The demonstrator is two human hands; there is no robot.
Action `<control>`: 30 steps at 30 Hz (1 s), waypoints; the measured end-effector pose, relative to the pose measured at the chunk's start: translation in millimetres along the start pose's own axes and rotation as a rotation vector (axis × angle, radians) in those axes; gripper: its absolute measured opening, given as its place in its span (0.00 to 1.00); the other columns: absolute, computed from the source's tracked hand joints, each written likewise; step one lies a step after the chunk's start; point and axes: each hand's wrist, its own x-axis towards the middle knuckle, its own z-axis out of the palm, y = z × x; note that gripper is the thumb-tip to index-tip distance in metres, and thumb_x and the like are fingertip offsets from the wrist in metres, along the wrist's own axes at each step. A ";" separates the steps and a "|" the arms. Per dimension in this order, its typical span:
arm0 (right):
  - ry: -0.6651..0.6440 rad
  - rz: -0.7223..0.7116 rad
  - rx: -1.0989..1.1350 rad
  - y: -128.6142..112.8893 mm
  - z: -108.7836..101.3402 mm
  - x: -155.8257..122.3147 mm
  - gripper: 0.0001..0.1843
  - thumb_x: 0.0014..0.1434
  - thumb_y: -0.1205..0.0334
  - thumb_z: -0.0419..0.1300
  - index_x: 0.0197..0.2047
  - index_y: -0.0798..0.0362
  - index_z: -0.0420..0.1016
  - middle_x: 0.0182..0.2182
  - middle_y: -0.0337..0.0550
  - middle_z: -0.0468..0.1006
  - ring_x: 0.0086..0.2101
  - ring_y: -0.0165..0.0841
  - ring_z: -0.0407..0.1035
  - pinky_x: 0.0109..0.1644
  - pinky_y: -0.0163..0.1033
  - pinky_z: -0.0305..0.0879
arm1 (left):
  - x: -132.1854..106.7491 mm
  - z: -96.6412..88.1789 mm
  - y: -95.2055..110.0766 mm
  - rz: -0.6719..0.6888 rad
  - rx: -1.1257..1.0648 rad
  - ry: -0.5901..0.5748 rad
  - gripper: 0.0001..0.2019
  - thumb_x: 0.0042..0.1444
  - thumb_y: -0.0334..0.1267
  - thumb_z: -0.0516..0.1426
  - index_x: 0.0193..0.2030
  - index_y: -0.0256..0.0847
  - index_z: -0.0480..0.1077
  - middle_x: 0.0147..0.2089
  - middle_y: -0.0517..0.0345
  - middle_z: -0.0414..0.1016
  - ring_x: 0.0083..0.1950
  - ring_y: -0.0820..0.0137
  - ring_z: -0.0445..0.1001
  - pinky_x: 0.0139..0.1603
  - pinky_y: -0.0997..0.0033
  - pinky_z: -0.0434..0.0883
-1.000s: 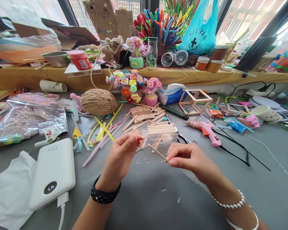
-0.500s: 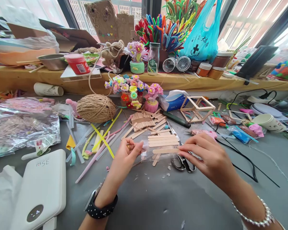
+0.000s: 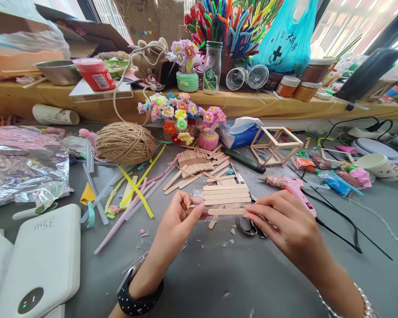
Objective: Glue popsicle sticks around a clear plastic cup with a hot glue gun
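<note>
My right hand (image 3: 281, 221) pinches the right end of a wooden craft stick (image 3: 226, 212), held level. Just beyond it, several more craft sticks (image 3: 226, 194) lie side by side in a row on a clear plastic sheet. With its fingers curled, my left hand (image 3: 182, 216) grips the left edge of this sheet (image 3: 197, 193), close to the held stick's left end. Scissors (image 3: 247, 227) lie beneath, partly covered by the sticks and my right hand. A pink glue gun (image 3: 296, 190) rests behind my right hand.
Loose craft sticks (image 3: 195, 163) are heaped behind the row. Around them are a twine ball (image 3: 126, 143), a stick-built cube frame (image 3: 277, 145), a green cutter (image 3: 245, 160) and a white power bank (image 3: 41, 260). Black cords (image 3: 346, 229) run along the right side.
The view has shifted slightly, showing more of the glue gun. My left fingers are now nearer the left ends of the sticks. Both hands keep their grips.
</note>
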 end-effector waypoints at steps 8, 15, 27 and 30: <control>-0.001 0.013 -0.013 -2.3 0.7 2.2 0.06 0.56 0.68 0.56 0.33 0.54 0.74 0.27 0.43 0.74 0.29 0.31 0.64 0.33 0.38 0.61 | -3.8 4.5 2.7 0.042 0.037 -0.003 0.14 0.51 0.36 0.57 0.26 0.41 0.52 0.28 0.69 0.67 0.32 0.75 0.74 0.37 0.73 0.70; 0.012 0.002 -0.030 -3.8 -1.6 2.3 0.05 0.54 0.70 0.57 0.34 0.55 0.74 0.27 0.43 0.74 0.29 0.32 0.64 0.34 0.39 0.61 | -6.8 7.1 5.0 0.021 0.078 0.035 0.15 0.50 0.37 0.58 0.26 0.42 0.52 0.23 0.71 0.63 0.31 0.74 0.76 0.34 0.76 0.67; 0.026 0.028 -0.029 -3.2 -0.1 1.5 0.06 0.55 0.70 0.57 0.34 0.53 0.74 0.27 0.43 0.74 0.29 0.31 0.65 0.34 0.38 0.61 | -5.7 4.2 0.2 0.104 0.125 -0.027 0.13 0.53 0.35 0.55 0.26 0.42 0.52 0.27 0.68 0.66 0.32 0.73 0.73 0.35 0.72 0.67; 0.028 0.015 -0.040 -4.4 0.1 1.8 0.05 0.54 0.70 0.57 0.33 0.54 0.74 0.26 0.43 0.74 0.29 0.32 0.65 0.34 0.38 0.61 | -5.3 3.4 -3.9 0.140 0.167 -0.014 0.11 0.54 0.35 0.54 0.27 0.42 0.53 0.27 0.67 0.65 0.32 0.74 0.72 0.36 0.72 0.67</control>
